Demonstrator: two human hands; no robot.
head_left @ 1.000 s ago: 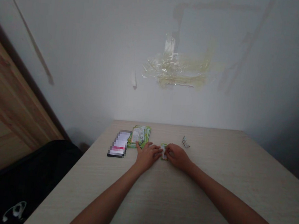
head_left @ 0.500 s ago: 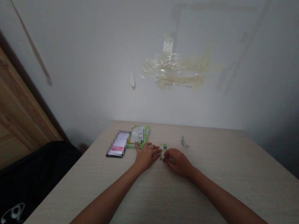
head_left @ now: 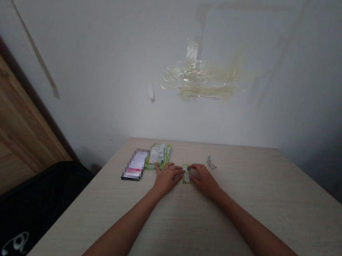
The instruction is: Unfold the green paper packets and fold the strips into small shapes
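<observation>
A small green-and-white folded packet (head_left: 186, 176) lies on the table between my two hands. My left hand (head_left: 167, 178) rests on the tabletop with its fingers spread; its fingertips touch the packet's left edge and its thumb reaches toward a stack of green packets. On the other side, my right hand (head_left: 203, 179) has its fingers apart, with the tips at the packet's right edge. The stack of flat green-and-white packets (head_left: 159, 154) sits behind my left hand, its near edge close to the thumb.
A phone with a pixelated screen (head_left: 135, 165) lies left of the stack. A small crumpled wrapper (head_left: 211, 162) is on the table (head_left: 238, 240) at the back right. Behind stands a wall with clear tape (head_left: 198, 79). A black bag (head_left: 41, 195) is at the left.
My right hand's curled fingers have opened and shifted slightly up along the packet, uncovering more of it. My left hand has stayed in place.
</observation>
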